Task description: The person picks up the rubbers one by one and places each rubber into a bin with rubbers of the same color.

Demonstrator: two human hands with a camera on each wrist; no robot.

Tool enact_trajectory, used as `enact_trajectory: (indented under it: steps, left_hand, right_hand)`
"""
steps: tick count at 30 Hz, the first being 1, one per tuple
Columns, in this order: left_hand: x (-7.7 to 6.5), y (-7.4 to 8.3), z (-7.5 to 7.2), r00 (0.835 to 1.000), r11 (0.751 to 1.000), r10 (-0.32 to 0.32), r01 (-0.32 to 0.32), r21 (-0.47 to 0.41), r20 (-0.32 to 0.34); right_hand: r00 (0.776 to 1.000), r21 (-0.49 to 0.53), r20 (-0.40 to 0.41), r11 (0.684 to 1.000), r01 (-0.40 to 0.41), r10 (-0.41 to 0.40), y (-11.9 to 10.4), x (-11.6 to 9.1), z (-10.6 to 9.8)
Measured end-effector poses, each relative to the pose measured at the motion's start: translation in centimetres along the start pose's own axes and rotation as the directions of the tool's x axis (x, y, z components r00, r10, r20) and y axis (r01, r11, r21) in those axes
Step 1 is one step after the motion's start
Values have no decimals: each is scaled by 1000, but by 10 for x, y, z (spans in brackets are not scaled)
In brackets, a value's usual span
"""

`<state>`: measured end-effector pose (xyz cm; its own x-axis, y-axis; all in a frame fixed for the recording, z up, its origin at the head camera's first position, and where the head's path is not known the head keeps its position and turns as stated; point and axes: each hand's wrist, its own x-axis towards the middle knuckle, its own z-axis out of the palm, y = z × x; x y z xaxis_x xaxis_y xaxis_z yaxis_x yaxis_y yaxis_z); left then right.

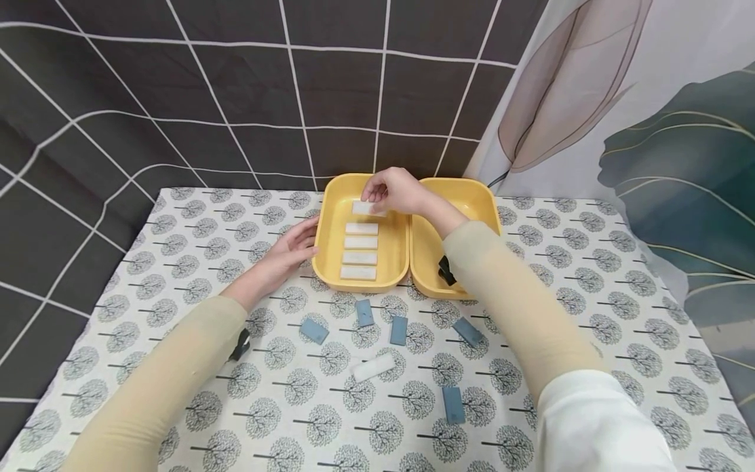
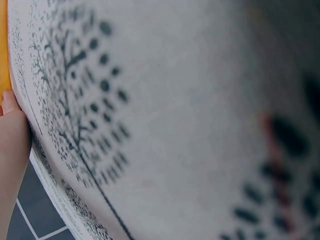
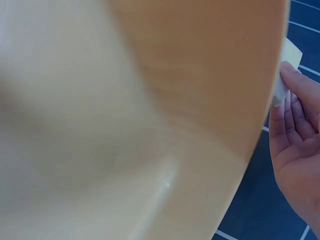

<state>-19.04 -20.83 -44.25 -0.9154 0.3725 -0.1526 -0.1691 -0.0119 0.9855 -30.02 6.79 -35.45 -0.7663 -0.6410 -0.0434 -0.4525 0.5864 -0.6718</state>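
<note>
My right hand [image 1: 396,190] pinches a white rectangular block [image 1: 361,208] over the far end of the left yellow tray [image 1: 330,216]. In the right wrist view, the thumb and fingers hold the white block [image 3: 287,70] beyond a yellow wall. Below it, several similar white blocks [image 1: 360,242] lie in a column in that tray, long sides parallel. The left hand [image 1: 288,252] rests against the tray's left outer side, fingers extended along it. Only part of the left hand [image 2: 11,135] shows in the left wrist view, beside a yellow edge.
A second yellow tray [image 1: 486,203] adjoins on the right, partly behind the right forearm. Several blue blocks [image 1: 398,330] and one white block [image 1: 373,368] lie scattered on the tree-patterned cloth [image 1: 283,406] in front. A dark tiled-pattern curtain [image 1: 236,85] hangs behind the table.
</note>
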Motion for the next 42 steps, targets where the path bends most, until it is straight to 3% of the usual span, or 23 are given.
enact_trajectory:
  steps: [11, 29, 42]
  left_hand:
    - [0, 0, 0, 1000, 1000, 2, -2, 1, 6]
    - [0, -1, 0, 1000, 1000, 9, -9, -14, 6]
    - [1, -3, -1, 1000, 1000, 22, -22, -19, 6]
  right_hand:
    - [1000, 10, -2, 1000, -9, 9, 15, 11, 11]
    - [999, -137, 40, 991, -7, 12, 16, 26, 24]
    - [999, -123, 44, 992, -21, 27, 20, 34, 30]
